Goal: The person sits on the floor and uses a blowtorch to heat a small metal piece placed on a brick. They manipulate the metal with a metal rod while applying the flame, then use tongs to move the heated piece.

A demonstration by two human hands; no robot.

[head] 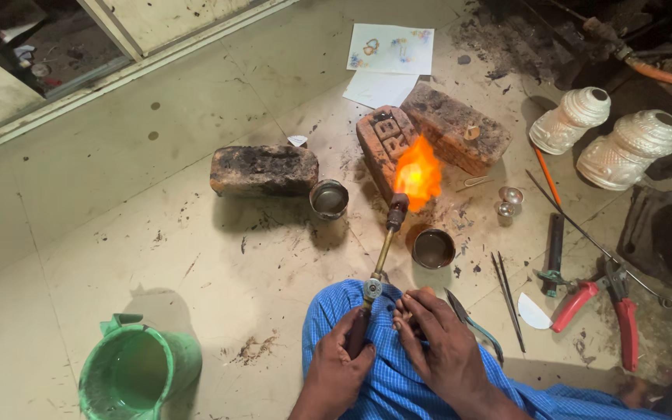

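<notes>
Left hand [340, 365] grips the torch [383, 249] handle, right hand [433, 334] rests half-curled, empty, by its valve; flame [418, 175] is best held steady on the brick [386, 144].

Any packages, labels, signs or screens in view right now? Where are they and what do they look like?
Printed sheet: flat on the floor beyond the bricks, rectangular, white with small coloured pictures.
Plain sheet: partly under it, nearer the bricks, white, no print visible.
No packages, signs or screens.
</notes>
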